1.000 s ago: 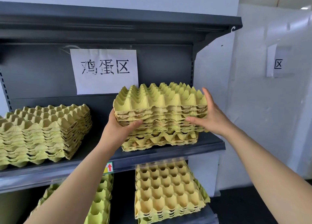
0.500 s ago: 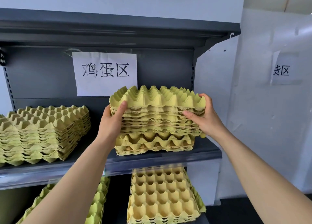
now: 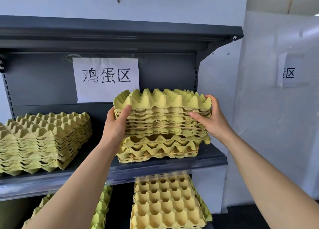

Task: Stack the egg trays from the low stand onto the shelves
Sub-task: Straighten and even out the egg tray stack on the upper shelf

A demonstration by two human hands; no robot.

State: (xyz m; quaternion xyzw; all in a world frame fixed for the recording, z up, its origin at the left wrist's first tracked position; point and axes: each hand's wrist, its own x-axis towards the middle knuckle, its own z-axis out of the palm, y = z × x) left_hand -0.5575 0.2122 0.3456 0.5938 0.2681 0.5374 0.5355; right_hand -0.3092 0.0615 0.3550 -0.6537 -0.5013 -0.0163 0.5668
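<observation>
A dark grey metal shelving unit is standing against a white wall [image 3: 155, 2], and pale sheeting [image 3: 276, 133] is covering the surface to its right. A paper sign [image 3: 106, 78] with three printed characters is hanging on the unit's back panel, and a second sign [image 3: 288, 73] is showing partly on the sheeting. The top shelf [image 3: 120, 35] is overhanging the bay. The middle shelf [image 3: 172, 165] is carrying a left stack [image 3: 43, 142] of green-yellow pulp egg trays and, well apart to the right, a short pile of base trays [image 3: 160, 149]. Below that shelf, a lower stack [image 3: 165, 203] is lying cups-up, with another stack [image 3: 101, 206] beside it at the left.

Both bare forearms are reaching up and forward from the bottom of the view. The left hand [image 3: 115, 125] is gripping the left end of a batch of egg trays [image 3: 162, 111], with the thumb pressing up the front edge and the fingers hidden behind. The right hand [image 3: 212, 120] is clamping the right end, the fingers curling over the top rim and the thumb lying along the front layers. The batch is sitting level over the right part of the middle shelf, directly above the base trays and touching them. Whether its weight is resting there cannot be told.
</observation>
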